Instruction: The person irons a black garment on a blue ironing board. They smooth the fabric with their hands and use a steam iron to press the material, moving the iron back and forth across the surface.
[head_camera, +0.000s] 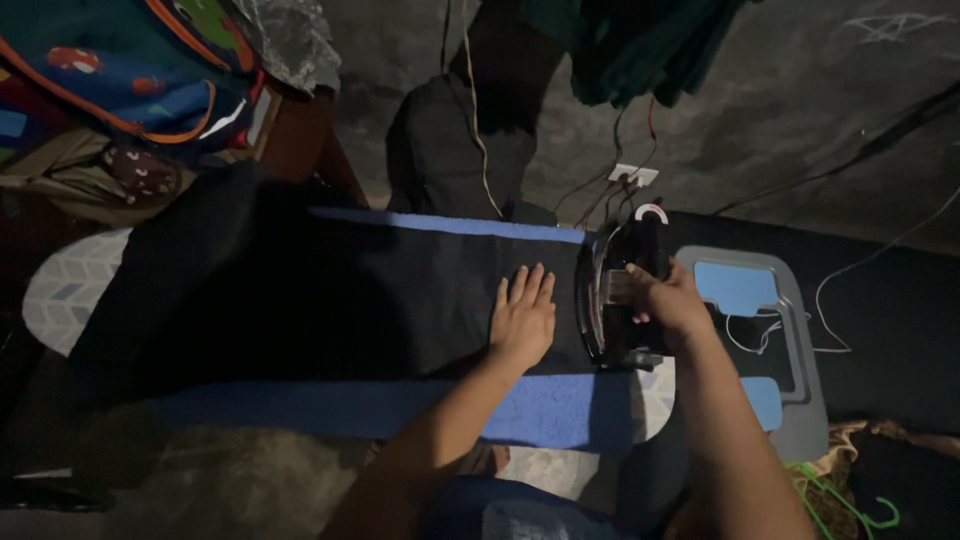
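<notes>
The right hand (668, 300) has its fingers clamped on the handle of the black iron (622, 295), at the right edge of the black cloth (330, 300). The left hand (522, 318) lies flat just beside the iron, fingers slightly apart. The cloth stretches open to the left over the blue ironing board (540, 410).

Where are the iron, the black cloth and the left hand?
iron (622, 300), head view, on its black body beside the right hand.
black cloth (330, 300), head view, on its flat middle.
left hand (522, 318), head view, on its back.
</notes>
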